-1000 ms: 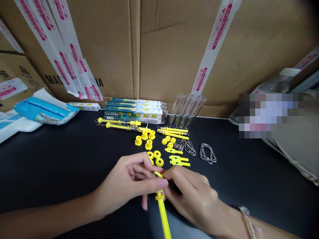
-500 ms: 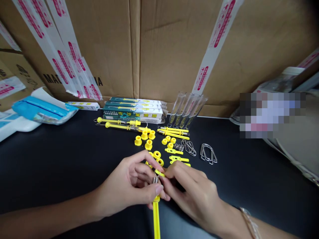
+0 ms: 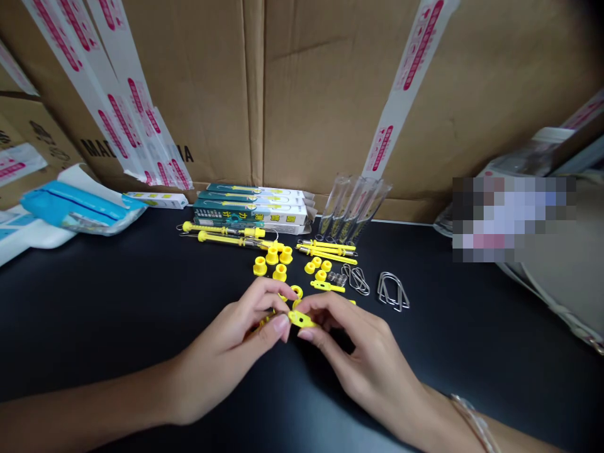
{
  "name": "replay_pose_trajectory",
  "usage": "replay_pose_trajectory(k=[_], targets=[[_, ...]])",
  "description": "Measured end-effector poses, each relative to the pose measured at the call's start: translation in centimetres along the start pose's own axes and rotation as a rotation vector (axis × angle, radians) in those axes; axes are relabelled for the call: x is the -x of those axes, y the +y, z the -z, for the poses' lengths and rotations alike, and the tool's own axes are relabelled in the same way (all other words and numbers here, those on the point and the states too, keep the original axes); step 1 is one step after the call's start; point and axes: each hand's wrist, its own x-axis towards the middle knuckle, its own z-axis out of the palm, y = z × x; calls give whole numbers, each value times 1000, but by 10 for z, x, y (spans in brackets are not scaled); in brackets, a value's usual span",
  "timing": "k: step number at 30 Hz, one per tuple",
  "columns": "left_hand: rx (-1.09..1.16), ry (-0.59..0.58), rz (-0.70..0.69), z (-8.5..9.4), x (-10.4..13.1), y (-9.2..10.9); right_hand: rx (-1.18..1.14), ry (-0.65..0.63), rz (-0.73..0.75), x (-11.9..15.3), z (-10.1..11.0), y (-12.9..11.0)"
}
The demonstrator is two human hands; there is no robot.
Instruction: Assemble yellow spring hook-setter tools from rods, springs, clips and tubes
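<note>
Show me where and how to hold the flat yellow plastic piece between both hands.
Grip the yellow piece probably by its right end, from the right, as the right hand does: its flat shape suits pinching, and its holed part shows.

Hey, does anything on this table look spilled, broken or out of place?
Nothing visible looks spilled or broken. One slim box lies apart from the stacked boxes, partly behind the blue packet; that looks slightly odd, since the rest are piled together.

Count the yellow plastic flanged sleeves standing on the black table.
4: back left sleeve, back right sleeve, front left sleeve, front right sleeve. The left hand may hide others.
</note>
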Motion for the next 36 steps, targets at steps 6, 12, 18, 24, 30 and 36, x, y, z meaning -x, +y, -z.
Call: replay_pose_trajectory(k=[6,12,18,24,30,36], targets=[[-842,83,-256,4,4,7,-63,-59,-4,5,-5,0],[-1168,146,-548,-4,-4,-8,-100,-105,-8,4,-3,-2],[-1259,93,-568,-8,-3,-9,75,-209,-12,8,-6,-6],[-1207,26,-479,-4,-5,-7,167,-243,121,5,-3,-3],[-1072,-35,-378,-6,-2,0,13,-270,102,-4,2,-1],[-879,110,-283,20,-12,-5,-36,-279,148,1,13,-7]])
